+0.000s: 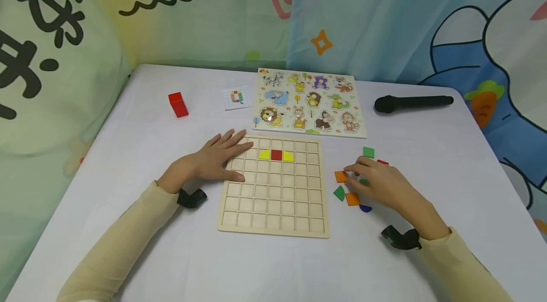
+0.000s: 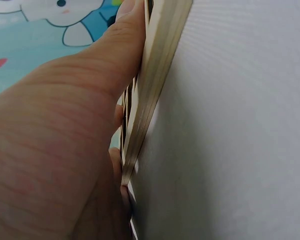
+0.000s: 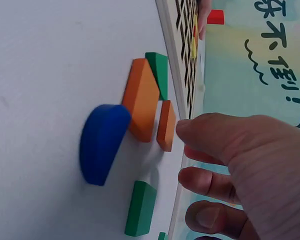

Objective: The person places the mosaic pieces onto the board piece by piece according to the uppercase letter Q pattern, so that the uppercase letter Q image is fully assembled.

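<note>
White tabletop [image 1: 273, 268]: one grid board [image 1: 273, 207], containing one red square [image 1: 277, 155] between two yellow pieces [image 1: 288, 156]; one puzzle [image 1: 336, 132], containing eleven animals [image 1: 313, 99]. Loose, right of the board: two orange squares [image 1: 352, 199], three green pieces [image 1: 368, 152], one blue half-disc [image 1: 365, 208], one red piece [image 1: 383, 162], partly hidden. Left hand [image 1: 215, 157]: fingers spread on the board's left edge. Right hand [image 1: 380, 184]: fingers loosely bent, free, tips by one orange square.

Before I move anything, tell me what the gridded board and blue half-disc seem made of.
Gridded board: probably plywood, pale and matte; layered bands show along its edge. Blue half-disc: painted wood or plastic, low-gloss; its smooth, even colour suits either.
</note>
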Demonstrator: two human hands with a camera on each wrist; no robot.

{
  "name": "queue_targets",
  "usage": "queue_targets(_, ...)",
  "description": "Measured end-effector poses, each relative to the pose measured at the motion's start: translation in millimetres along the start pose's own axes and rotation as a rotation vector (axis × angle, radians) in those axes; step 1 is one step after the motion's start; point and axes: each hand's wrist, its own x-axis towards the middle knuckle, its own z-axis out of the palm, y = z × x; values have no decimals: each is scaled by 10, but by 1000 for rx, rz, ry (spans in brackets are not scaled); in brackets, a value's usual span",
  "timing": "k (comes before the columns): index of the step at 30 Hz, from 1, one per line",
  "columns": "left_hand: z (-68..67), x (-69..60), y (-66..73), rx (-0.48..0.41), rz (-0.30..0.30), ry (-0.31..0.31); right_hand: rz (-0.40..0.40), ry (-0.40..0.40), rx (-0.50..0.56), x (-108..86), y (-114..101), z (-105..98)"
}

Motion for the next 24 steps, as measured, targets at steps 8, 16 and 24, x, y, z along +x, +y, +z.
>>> queue_targets(8, 16, -8, -7, -3, -4, -3, 59, -95, 21, 53, 4, 34)
queue_targets(16, 14, 6, -13, 8, -4, -6, 69, -125, 28, 93, 24, 50)
queue_targets(24, 10, 9, -16, 11, -2, -2, 24, -81, -1, 133, 5, 16)
